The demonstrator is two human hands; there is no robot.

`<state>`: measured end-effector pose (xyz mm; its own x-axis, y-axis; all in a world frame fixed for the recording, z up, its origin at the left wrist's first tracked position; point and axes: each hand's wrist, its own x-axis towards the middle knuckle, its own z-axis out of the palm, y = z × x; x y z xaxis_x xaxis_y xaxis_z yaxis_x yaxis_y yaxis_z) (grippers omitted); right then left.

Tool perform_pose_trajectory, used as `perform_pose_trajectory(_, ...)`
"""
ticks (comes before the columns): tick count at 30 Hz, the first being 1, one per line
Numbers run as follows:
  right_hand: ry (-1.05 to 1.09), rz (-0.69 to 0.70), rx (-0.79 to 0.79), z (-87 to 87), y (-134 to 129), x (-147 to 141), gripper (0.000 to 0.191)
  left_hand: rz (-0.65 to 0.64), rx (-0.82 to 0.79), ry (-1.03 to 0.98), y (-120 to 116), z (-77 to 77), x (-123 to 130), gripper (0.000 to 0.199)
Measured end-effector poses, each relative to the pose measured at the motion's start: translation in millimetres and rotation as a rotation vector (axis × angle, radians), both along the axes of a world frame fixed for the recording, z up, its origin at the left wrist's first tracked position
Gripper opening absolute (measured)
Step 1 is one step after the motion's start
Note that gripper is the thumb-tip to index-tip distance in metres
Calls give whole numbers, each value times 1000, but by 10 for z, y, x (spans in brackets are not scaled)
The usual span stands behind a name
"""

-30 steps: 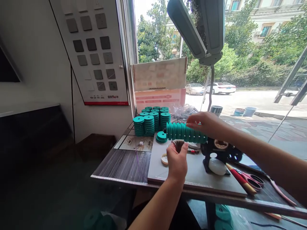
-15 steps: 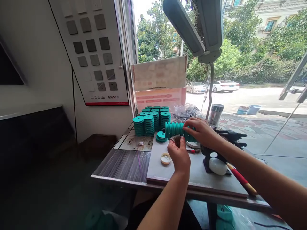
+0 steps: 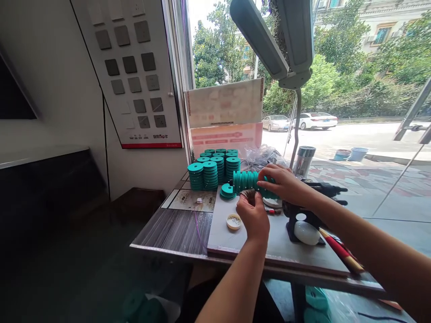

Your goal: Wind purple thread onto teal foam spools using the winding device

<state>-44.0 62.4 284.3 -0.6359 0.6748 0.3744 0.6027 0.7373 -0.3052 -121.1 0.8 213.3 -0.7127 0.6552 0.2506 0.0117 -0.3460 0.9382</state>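
Note:
A row of green spools (image 3: 245, 181) lies sideways over the white board, in front of a black machine (image 3: 296, 208). My right hand (image 3: 278, 181) rests on the right part of this row, its fingers bent over the spools. Just below the row, my left hand (image 3: 253, 211) is closed, thumb against fingers; whatever it pinches is too small to make out. A few flat green spools (image 3: 227, 191) lie left of the row. Nearer the front edge sits a small round dish (image 3: 233, 222) with tiny pale pieces in it.
Stacked green spools (image 3: 210, 176) stand at the back left. A metal cup (image 3: 304, 161) and a lamp (image 3: 294, 78) are behind my right hand. A white rounded object (image 3: 306, 233) sits by the machine's base, with a red and yellow item (image 3: 340, 251) to its right.
The whole view has shifted slightly. My hands keep nearly the same places at the row of spools.

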Motion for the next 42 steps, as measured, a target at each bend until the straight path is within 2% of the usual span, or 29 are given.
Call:
perform_pose_trajectory(4,-35,15,23,-1,26,4,23,10,18,-5,6,3,4,15)
perform_pose_trajectory(9,-13,-54,88,-32,10,-47,19,10,45,-45,29,24,29,14)
perform_pose_trajectory(13,-3,-75,108,-35,25,-75,17,-21,62,-77,53,-22,11,15)
perform_pose_trajectory(16,1,-46,117,5,5,-51,22,-82,62,-101,-28,-53,-92,24)
perform_pose_trajectory(18,51,7,99,37,-84,-16,26,-121,49,-139,-165,-43,-191,31)
perform_pose_trajectory(20,157,79,41,47,-246,22,29,-194,28,-191,-359,-14,-274,32)
perform_pose_trajectory(23,324,187,-143,6,-546,43,33,-500,-20,-316,-662,30,-315,34)
perform_pose_trajectory(25,395,228,-337,-44,-703,17,34,-663,-58,-419,-807,31,-293,36)
perform_pose_trajectory(28,467,239,-667,-126,-812,-51,42,-669,-116,-496,-906,-23,-239,39)
perform_pose_trajectory(30,508,235,-795,-165,-834,-89,46,-666,-139,-486,-918,-73,-209,40)
perform_pose_trajectory(33,560,202,-792,-192,-859,-121,43,-716,-123,-451,-912,-116,-184,37)
perform_pose_trajectory(37,612,148,-754,-213,-886,-137,42,-782,-81,-459,-930,-92,-183,35)
perform_pose_trajectory(42,619,139,-889,-225,-866,-99,45,-809,-77,-471,-945,-51,-207,42)
